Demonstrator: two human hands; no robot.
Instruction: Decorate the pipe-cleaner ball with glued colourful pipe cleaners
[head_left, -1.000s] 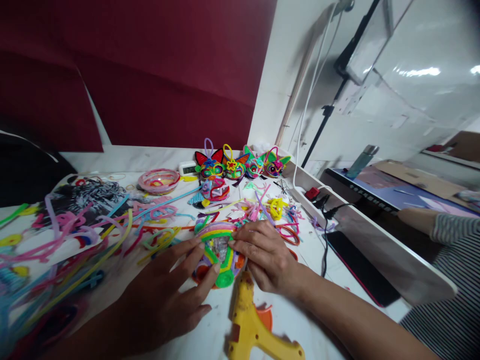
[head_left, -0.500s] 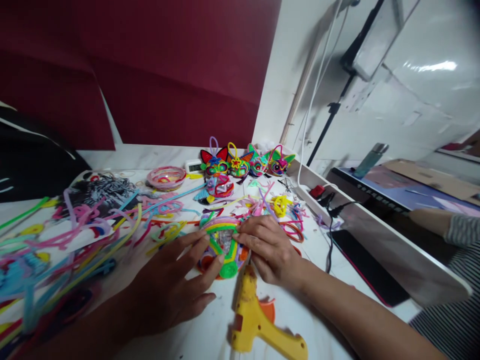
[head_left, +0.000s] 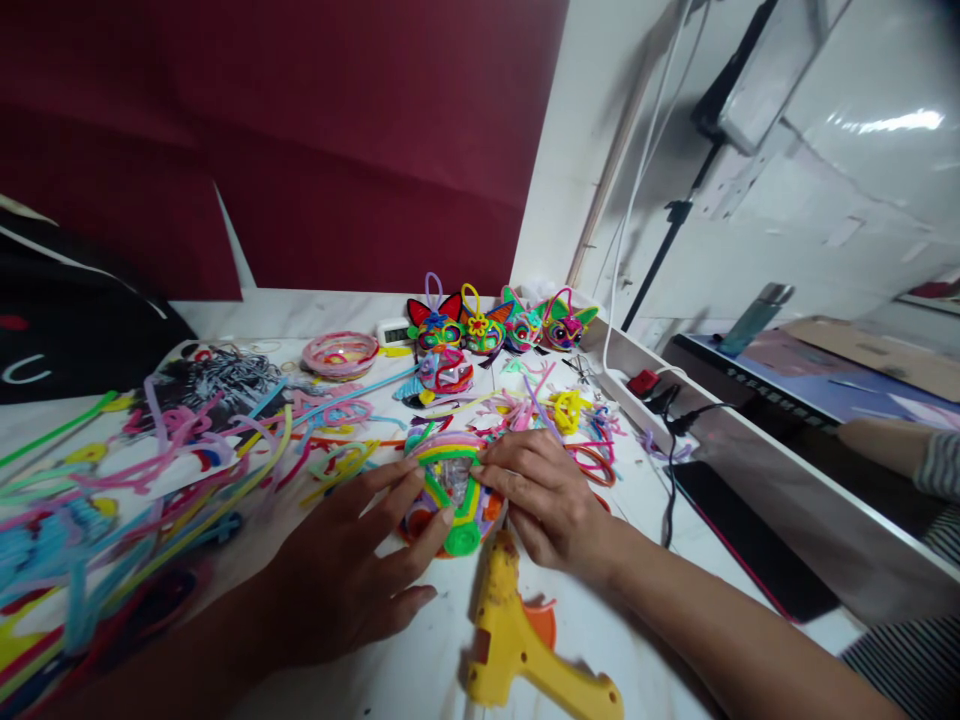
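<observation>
Two hands work at a white table [head_left: 360, 670]. The left [head_left: 360, 570], fingers loosely spread, and the right [head_left: 551, 500], fingers bent together, touch opposite sides of a colourful mask [head_left: 463, 538] lying between them; how firmly, I cannot tell. A yellow glue gun [head_left: 501, 625] lies just nearer. Four cat faces [head_left: 484, 335] stand behind.

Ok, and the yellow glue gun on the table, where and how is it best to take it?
Probably by the handle of the yellow glue gun, coming from the near right side: it lies flat, handle pointing that way, while its nozzle end is beside the right hand and the colourful piece.
</observation>
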